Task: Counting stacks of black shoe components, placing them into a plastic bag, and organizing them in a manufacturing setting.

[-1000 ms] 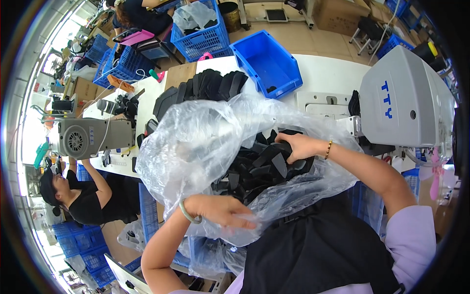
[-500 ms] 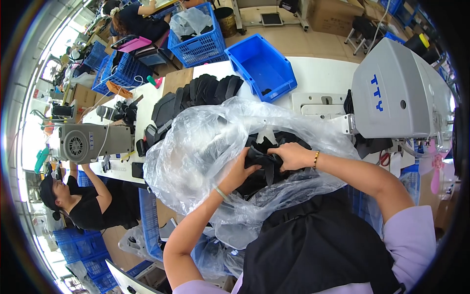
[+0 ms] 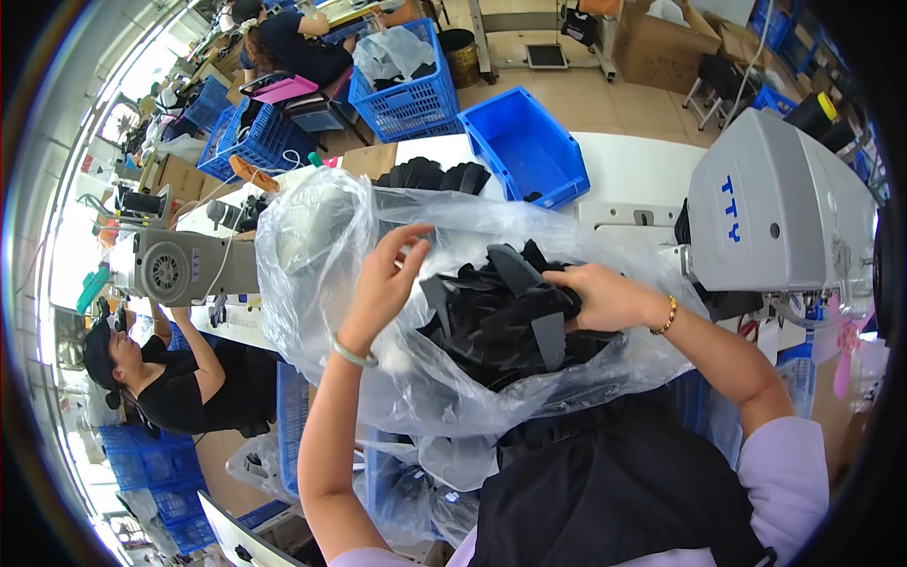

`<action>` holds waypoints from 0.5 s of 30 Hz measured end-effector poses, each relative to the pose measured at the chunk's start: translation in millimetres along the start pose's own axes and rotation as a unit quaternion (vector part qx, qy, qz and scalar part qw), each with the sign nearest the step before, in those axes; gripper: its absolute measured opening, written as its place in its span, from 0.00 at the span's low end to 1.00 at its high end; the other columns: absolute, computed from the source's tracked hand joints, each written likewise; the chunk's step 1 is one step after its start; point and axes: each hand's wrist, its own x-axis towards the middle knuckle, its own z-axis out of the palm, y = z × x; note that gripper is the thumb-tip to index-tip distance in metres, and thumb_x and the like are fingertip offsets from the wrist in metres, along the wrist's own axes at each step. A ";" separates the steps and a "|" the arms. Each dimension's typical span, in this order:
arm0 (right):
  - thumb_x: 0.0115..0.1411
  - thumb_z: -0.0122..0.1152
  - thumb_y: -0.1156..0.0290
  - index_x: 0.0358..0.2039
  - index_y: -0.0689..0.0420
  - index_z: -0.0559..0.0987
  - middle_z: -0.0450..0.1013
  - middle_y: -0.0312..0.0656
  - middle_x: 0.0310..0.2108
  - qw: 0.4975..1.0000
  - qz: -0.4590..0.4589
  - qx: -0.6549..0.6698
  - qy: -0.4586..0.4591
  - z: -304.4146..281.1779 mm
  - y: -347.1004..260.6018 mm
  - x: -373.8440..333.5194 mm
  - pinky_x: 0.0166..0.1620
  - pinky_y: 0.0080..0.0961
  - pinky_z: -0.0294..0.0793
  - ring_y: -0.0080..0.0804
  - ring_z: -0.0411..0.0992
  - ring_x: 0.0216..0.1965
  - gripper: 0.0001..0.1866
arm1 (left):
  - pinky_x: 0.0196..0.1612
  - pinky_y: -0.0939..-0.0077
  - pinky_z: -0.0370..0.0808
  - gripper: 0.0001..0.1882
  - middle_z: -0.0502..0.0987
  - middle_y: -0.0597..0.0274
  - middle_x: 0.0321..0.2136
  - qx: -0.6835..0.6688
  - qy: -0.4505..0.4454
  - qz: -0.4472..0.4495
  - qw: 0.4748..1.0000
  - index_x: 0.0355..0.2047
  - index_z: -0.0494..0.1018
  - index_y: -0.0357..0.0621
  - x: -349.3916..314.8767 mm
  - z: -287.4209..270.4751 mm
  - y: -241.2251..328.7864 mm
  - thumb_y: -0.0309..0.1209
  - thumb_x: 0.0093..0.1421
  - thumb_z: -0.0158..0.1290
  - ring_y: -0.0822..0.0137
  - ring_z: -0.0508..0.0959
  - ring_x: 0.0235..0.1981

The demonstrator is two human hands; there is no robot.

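A large clear plastic bag (image 3: 312, 274) lies spread open on the table in front of me. Inside its mouth is a heap of black fabric pieces (image 3: 482, 317), some with dark grey flat faces. My right hand (image 3: 605, 298) grips black pieces at the heap's right side, thumb on top and fingers tucked below. Over the bag's left part, my left hand (image 3: 387, 283) is raised off the heap, fingers apart and slightly curled, with nothing in it.
Behind the bag stand a blue open-front bin (image 3: 524, 146) and a row of black pieces (image 3: 435, 177). A grey sewing machine head (image 3: 779, 208) is close on the right; another machine (image 3: 179, 267) is at left. A co-worker (image 3: 179, 378) works at left.
My left hand has let go of the black pieces and moved left and up. The right hand has shifted slightly right. The bag's mouth is wider, showing more of the heap.
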 end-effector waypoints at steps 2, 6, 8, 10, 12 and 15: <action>0.39 0.68 0.70 0.42 0.58 0.71 0.73 0.52 0.29 1.000 -0.022 0.013 0.009 1.6 -1.5 -2.4 0.37 0.38 0.68 0.49 0.71 0.34 0.27 | 0.39 0.79 0.69 0.18 0.72 0.64 0.43 0.010 -0.002 0.024 1.000 0.51 0.67 0.47 17.7 0.7 -6.6 0.38 0.63 0.43 0.72 0.72 0.38; 0.39 0.68 0.70 0.44 0.58 0.70 0.73 0.51 0.31 0.998 -0.039 0.048 -0.001 -2.4 -2.3 4.4 0.38 0.35 0.69 0.49 0.71 0.36 0.29 | 0.57 0.60 0.58 0.32 0.57 0.61 0.60 -0.060 -0.156 -0.038 0.985 0.60 0.56 0.54 41.3 11.6 -47.1 0.57 0.62 0.30 0.57 0.61 0.56; 0.39 0.68 0.69 0.44 0.58 0.71 0.74 0.50 0.34 0.993 -0.013 0.108 0.050 -6.8 8.5 4.1 0.40 0.31 0.70 0.44 0.73 0.36 0.29 | 0.58 0.57 0.57 0.36 0.54 0.61 0.61 -0.152 -0.186 -0.129 0.962 0.61 0.53 0.53 39.8 22.5 -53.0 0.61 0.60 0.29 0.54 0.61 0.57; 0.38 0.69 0.69 0.44 0.59 0.71 0.75 0.49 0.34 0.989 0.039 0.133 0.044 -19.2 8.0 2.6 0.41 0.29 0.70 0.41 0.73 0.36 0.29 | 0.58 0.55 0.56 0.37 0.55 0.59 0.60 -0.209 -0.208 -0.139 0.945 0.61 0.53 0.52 34.2 25.9 -61.0 0.62 0.59 0.28 0.54 0.60 0.57; 0.38 0.69 0.69 0.43 0.59 0.71 0.75 0.49 0.35 0.982 0.090 0.163 0.034 -27.9 7.0 6.3 0.42 0.27 0.70 0.37 0.74 0.36 0.29 | 0.58 0.54 0.56 0.38 0.56 0.55 0.59 -0.417 -0.228 -0.182 0.861 0.62 0.49 0.52 24.1 30.4 -71.4 0.62 0.59 0.28 0.55 0.61 0.58; 0.37 0.69 0.69 0.44 0.59 0.72 0.75 0.47 0.34 0.976 0.135 0.169 0.042 -30.8 8.5 17.2 0.42 0.26 0.70 0.36 0.73 0.35 0.29 | 0.56 0.64 0.58 0.39 0.57 0.52 0.56 -0.396 -0.197 -0.148 0.885 0.64 0.39 0.50 2.8 58.0 -70.8 0.52 0.60 0.40 0.62 0.62 0.55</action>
